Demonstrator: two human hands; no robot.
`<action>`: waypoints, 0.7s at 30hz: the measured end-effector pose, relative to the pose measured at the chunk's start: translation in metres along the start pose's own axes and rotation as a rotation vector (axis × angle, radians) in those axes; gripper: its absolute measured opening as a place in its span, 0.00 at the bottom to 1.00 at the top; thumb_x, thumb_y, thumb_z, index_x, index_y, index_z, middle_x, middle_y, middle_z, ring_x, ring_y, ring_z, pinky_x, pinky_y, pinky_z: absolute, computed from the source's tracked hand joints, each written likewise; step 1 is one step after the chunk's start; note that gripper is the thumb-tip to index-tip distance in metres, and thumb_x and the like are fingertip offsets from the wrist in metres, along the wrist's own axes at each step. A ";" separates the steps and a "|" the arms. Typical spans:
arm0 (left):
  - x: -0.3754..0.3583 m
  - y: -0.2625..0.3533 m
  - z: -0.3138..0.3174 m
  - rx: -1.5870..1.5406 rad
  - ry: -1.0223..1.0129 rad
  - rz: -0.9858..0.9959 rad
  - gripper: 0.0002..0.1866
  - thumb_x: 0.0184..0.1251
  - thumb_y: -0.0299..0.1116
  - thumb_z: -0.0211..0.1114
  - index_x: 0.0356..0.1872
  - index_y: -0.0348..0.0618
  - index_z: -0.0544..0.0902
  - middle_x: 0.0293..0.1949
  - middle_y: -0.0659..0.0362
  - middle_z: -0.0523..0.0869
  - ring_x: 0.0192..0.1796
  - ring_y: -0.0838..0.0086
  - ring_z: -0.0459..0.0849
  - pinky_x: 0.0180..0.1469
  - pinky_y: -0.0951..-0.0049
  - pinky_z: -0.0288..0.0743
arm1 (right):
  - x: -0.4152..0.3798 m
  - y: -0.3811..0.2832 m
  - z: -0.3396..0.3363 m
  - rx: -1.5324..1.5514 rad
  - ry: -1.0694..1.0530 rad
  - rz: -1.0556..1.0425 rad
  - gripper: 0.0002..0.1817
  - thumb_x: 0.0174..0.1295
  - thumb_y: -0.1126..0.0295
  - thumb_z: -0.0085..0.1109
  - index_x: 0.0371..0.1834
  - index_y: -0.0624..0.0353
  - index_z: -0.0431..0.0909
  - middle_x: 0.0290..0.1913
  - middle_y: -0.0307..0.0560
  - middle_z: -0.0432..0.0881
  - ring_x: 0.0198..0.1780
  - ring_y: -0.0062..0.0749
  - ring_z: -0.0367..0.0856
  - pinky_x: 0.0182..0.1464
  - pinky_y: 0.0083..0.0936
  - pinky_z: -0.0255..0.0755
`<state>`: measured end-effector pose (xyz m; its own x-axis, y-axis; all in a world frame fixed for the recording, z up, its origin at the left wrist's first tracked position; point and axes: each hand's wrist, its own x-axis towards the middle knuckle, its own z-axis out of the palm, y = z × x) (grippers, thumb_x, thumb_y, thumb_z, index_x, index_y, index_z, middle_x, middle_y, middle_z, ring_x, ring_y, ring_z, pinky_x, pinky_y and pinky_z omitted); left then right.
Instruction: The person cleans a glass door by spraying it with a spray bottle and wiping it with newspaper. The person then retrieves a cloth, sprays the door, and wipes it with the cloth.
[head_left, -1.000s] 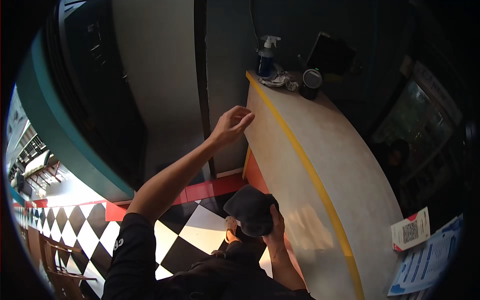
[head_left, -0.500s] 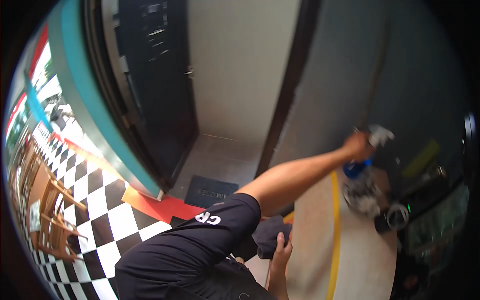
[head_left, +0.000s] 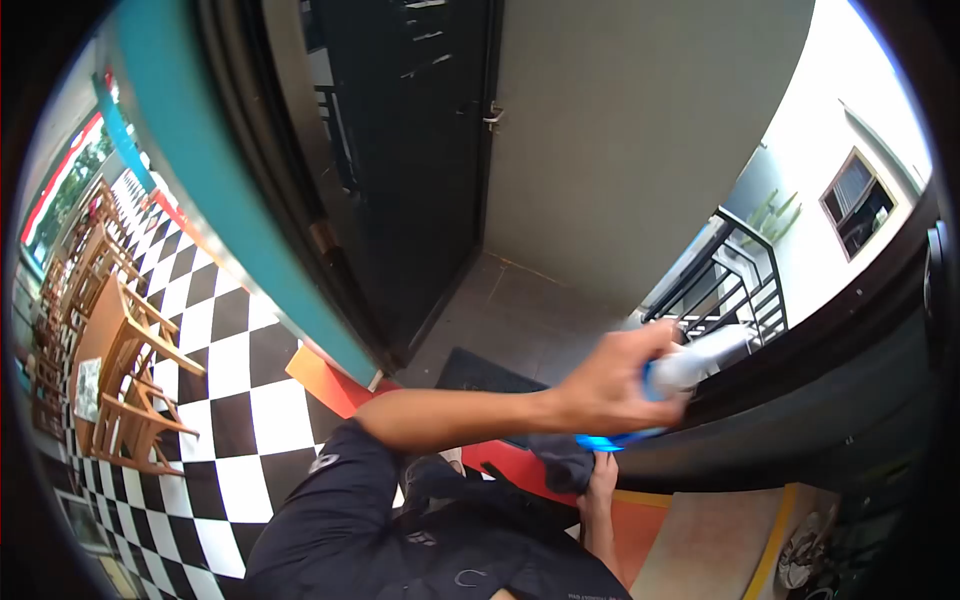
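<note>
My left hand (head_left: 625,380) is closed around a spray bottle with a white head (head_left: 705,358) and a blue body, blurred by motion. The bare left forearm stretches to the right across the front of my body. Lower down, my right hand (head_left: 600,482) grips a dark folded cloth (head_left: 562,463) close to my waist. The bottle's blue lower part lies just above that cloth in the view, partly hidden by my left hand.
A dark door (head_left: 420,180) stands ahead, with a dark mat (head_left: 480,375) on the floor. Wooden chairs (head_left: 145,425) stand at left on checkered tiles. A black railing (head_left: 735,285) is beyond the doorway. A yellow-edged wooden surface (head_left: 715,540) is at lower right, beside a crumpled grey item (head_left: 800,555).
The view has swung, bringing the railing and a window into sight. My left hand has come away from above the wooden surface, still holding the bottle. The cloth remains in my right hand.
</note>
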<state>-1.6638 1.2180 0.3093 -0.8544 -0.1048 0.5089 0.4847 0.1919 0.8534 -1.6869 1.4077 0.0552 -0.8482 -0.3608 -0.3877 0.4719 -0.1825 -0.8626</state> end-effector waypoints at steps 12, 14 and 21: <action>-0.088 -0.106 -0.206 0.505 0.443 -0.511 0.26 0.57 0.30 0.71 0.57 0.38 0.75 0.35 0.56 0.83 0.39 0.74 0.85 0.40 0.70 0.77 | 0.146 0.005 0.258 -0.002 -0.775 0.607 0.25 0.74 0.56 0.56 0.65 0.63 0.73 0.54 0.48 0.83 0.51 0.33 0.85 0.54 0.31 0.81; -0.075 -0.110 -0.243 0.746 0.448 -0.356 0.20 0.58 0.30 0.70 0.53 0.38 0.81 0.34 0.56 0.81 0.37 0.70 0.85 0.39 0.70 0.76 | 0.172 0.010 0.302 0.018 -0.886 0.626 0.25 0.74 0.56 0.56 0.66 0.62 0.72 0.55 0.48 0.83 0.52 0.32 0.85 0.55 0.32 0.81; 0.063 0.052 -0.350 1.360 0.943 0.082 0.13 0.62 0.23 0.65 0.47 0.35 0.79 0.39 0.57 0.80 0.39 0.73 0.84 0.43 0.72 0.78 | 0.304 -0.096 0.415 -0.256 -1.322 0.293 0.35 0.75 0.48 0.47 0.75 0.63 0.62 0.74 0.60 0.63 0.72 0.50 0.66 0.73 0.43 0.59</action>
<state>-1.6275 0.8799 0.4253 -0.1841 -0.4712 0.8626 -0.4216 0.8306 0.3637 -1.8906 0.9359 0.1550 0.1990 -0.9755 -0.0936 0.4125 0.1700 -0.8950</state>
